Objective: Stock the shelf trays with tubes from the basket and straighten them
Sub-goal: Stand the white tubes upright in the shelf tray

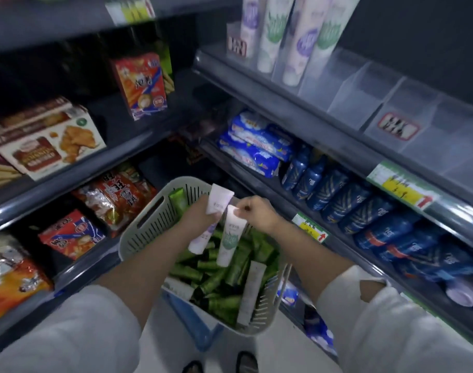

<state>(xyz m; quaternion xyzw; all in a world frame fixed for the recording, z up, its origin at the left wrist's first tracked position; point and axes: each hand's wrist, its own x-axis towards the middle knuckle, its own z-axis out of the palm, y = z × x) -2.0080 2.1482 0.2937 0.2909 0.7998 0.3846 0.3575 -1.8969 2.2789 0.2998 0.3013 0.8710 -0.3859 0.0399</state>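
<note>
Tubes (224,275), mostly green, are lying heaped in the grey basket (149,219), with both forearms (138,265) reaching down over it. The left hand (199,212) is curling round a slanting lilac tube (217,200), while the right hand (258,214) is pinching the crimped top of a white-and-green tube (231,238) hanging just beside it.

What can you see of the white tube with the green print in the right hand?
The green-print tube is white, soft-looking plastic with a green leafy motif mid-body and a wide white cap. The right hand pinches its flat crimped end, so it hangs nearly upright, cap down, over the green tubes in the basket, beside the purple-print tube in the left hand.
</note>
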